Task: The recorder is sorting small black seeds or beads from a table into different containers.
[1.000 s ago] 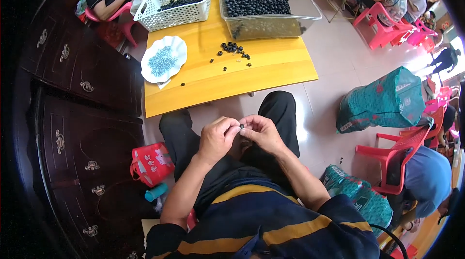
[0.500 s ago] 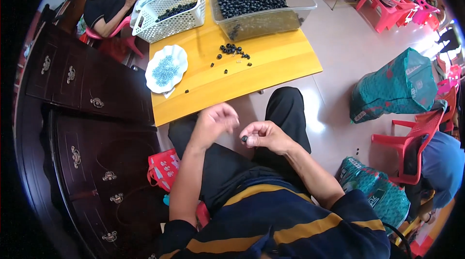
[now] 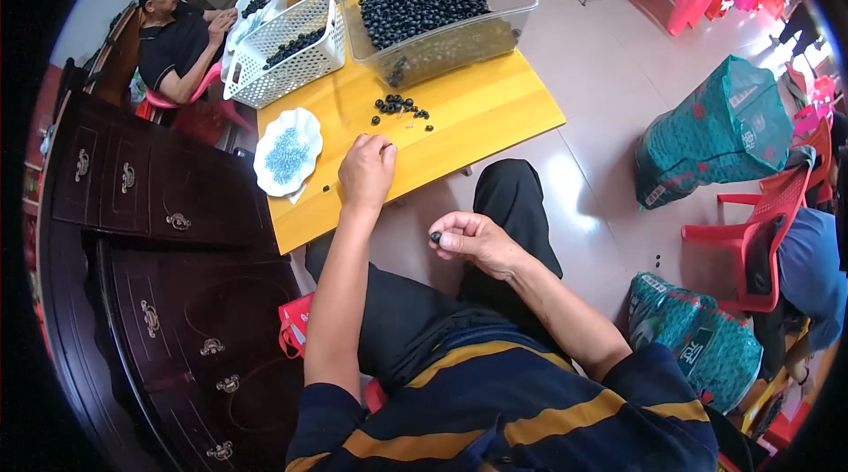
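Note:
Between the thumb and fingertips of my right hand (image 3: 478,244) is a round black bead (image 3: 436,237), held above my lap. My left hand (image 3: 367,173) reaches over the near part of the yellow table (image 3: 477,119), fingers curled down at the tabletop; whatever they pinch is hidden. Just beyond it lies a loose cluster of black beads (image 3: 395,105), with a few small clear pieces close by. To its left, a white scalloped plate (image 3: 261,161) holds pale blue clear beads (image 3: 288,156). One small black bead (image 3: 326,188) rests between the plate and my left wrist.
A clear plastic bin (image 3: 459,66) full of black beads and a white perforated basket (image 3: 296,70) occupy the far tabletop. A dark wooden cabinet (image 3: 177,273) flanks my left. Teal bags (image 3: 693,141) and a red chair (image 3: 751,247) stand at right. Another person sits far left.
My left hand has moved from beside my right hand up and forward to the tabletop, its fingers curling down. My right hand still holds the black bead. The whole view has shifted slightly.

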The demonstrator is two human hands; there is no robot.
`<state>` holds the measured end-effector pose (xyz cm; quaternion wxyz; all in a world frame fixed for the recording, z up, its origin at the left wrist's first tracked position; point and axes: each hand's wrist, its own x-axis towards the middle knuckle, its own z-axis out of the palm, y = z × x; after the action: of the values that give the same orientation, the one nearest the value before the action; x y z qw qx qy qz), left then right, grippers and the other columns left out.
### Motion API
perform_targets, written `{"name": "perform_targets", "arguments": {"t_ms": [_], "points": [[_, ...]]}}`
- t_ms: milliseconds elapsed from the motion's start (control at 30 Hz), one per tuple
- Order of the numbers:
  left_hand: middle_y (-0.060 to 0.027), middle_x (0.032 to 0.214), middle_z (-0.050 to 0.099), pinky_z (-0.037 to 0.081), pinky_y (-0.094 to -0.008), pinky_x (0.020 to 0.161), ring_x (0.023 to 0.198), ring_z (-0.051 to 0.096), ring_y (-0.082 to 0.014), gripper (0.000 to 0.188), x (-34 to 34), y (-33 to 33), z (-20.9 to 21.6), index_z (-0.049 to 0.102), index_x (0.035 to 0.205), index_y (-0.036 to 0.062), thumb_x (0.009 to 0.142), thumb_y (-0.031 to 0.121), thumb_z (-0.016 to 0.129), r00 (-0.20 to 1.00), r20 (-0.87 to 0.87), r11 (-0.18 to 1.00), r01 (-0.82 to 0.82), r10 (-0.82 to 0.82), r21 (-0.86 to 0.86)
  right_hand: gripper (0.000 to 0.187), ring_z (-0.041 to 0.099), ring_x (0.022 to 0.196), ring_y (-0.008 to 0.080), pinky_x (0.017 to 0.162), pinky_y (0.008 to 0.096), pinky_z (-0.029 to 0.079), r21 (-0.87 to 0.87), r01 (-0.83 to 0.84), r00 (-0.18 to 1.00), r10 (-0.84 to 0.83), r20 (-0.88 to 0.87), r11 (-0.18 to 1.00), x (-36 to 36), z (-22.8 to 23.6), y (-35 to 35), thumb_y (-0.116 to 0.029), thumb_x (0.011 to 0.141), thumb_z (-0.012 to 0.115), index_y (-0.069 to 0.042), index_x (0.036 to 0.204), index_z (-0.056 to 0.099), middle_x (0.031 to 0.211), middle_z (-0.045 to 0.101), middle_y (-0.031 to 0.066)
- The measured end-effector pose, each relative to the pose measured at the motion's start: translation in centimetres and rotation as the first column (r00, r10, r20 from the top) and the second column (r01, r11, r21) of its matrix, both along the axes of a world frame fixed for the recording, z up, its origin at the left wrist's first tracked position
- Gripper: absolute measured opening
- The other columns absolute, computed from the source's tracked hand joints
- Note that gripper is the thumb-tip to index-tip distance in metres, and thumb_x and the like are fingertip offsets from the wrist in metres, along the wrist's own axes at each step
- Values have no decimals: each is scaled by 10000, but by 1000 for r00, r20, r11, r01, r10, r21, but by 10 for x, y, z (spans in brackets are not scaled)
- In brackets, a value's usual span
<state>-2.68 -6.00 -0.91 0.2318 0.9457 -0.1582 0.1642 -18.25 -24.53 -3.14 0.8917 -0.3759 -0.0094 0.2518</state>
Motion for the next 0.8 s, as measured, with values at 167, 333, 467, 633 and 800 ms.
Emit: {"name": "perform_targets", "arguments": {"t_ms": [167,333,467,633,800], "points": [[-129,823,653,516,-378,676,737,656,-275,90,-5,2,2,672,890,44,844,121,667,994,79,993,67,-75,96,227,635,827,101,782,249,524,30,3,1000,-2,-18,1000,0,0,3,-187,911,709,-51,1086,657,948,675,20],[-82,685,668,498,-258,581,597,648,-135,42,-51,3,15,650,890,1,854,22,652,961,-200,882,79,-192,-464,259,646,835,111,793,258,534,74,43,997,-38,-64,996,0,-5,-1,-203,902,718,-49,1099,650,954,679,29],[16,750,645,474,-195,606,647,574,-30,62,-96,8,33,673,914,-14,853,-20,681,889,-349,750,-11,-295,-661,266,648,838,112,802,258,536,109,36,998,-30,-59,993,1,-5,0,-208,902,718,-49,1104,648,954,679,30],[-45,851,692,510,-221,655,726,638,-77,159,-127,10,46,702,985,-23,827,-43,692,840,-371,766,79,-395,-637,276,646,859,111,814,260,537,111,14,998,-7,-65,994,-1,-4,1,-218,904,716,-45,1108,645,978,674,35],[-83,882,698,521,-233,670,760,665,-117,183,-138,5,60,701,1003,-26,825,-59,672,856,-327,803,156,-401,-575,272,630,854,111,811,263,521,91,16,1000,-13,-26,996,-2,-3,4,-207,905,709,-35,1105,643,981,671,38]]}}
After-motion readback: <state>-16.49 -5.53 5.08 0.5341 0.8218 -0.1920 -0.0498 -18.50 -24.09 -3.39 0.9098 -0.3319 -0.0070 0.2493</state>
